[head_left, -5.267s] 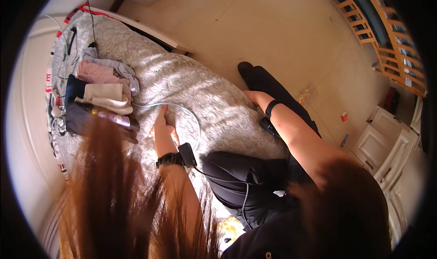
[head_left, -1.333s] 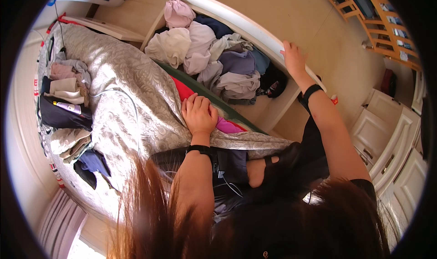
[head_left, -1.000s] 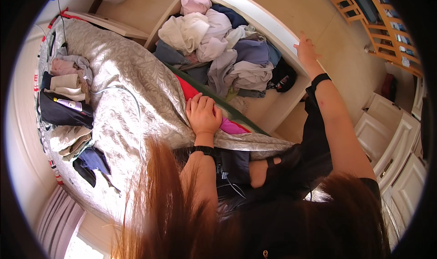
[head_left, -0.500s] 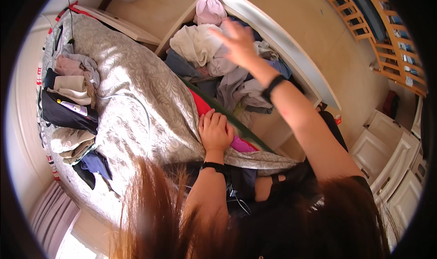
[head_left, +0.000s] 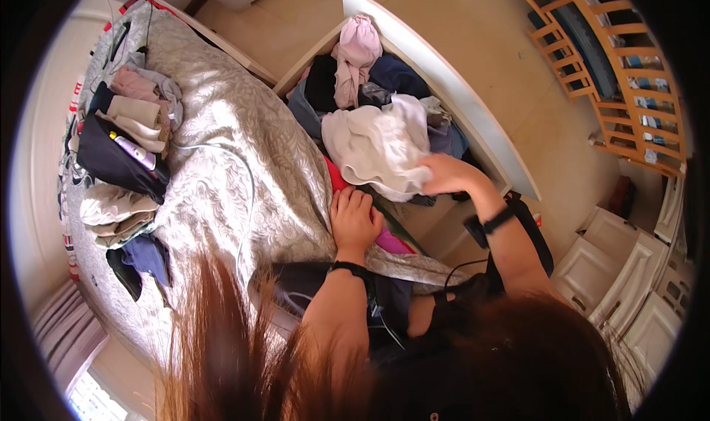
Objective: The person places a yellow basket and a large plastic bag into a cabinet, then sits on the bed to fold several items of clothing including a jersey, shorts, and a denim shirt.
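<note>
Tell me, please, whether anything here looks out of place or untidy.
Yes: clothes in the open drawer lie crumpled and jumbled, and a purple tube sits on black cloth on the bed, odd among garments.

Right grip (head_left: 451, 175) seems partly hidden by white cloth (head_left: 373, 144).
</note>
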